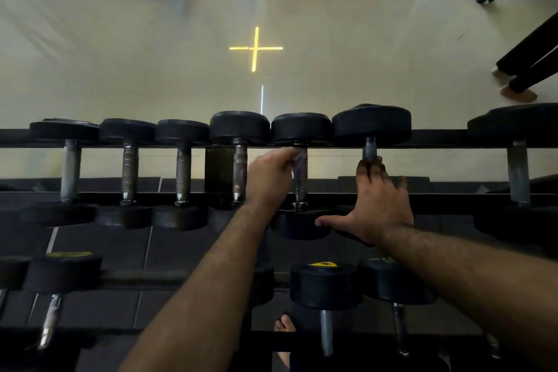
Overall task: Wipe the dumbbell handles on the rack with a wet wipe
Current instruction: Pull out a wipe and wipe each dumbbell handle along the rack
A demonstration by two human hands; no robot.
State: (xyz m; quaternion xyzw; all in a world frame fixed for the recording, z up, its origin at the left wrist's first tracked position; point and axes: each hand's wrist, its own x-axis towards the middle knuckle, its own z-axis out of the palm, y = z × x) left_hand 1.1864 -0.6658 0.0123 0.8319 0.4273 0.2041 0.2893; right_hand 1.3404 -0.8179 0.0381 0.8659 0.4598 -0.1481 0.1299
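Dumbbell handle, knurled steel bar point(300, 187) btwn black rubber heads, sits mid top tier of the black metal rack point(437, 139). Left hand point(271, 178) curled round its far end w/ pale wet wipe point(297, 164) bunched under fingers. Right hand point(379, 205) spread flat, fingertips on next handle point(370, 149), gripping nothing. Risks: wipe slips or bunches, knurl gets missed; dumbbell rolls on rail, pinches right-hand thumb by the near head point(297, 225).

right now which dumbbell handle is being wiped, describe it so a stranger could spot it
On the top rack rail, count the dumbbells from the left: it is the fifth handle. It alone has the left hand curled round it with a wipe, while the right hand touches the next handle.
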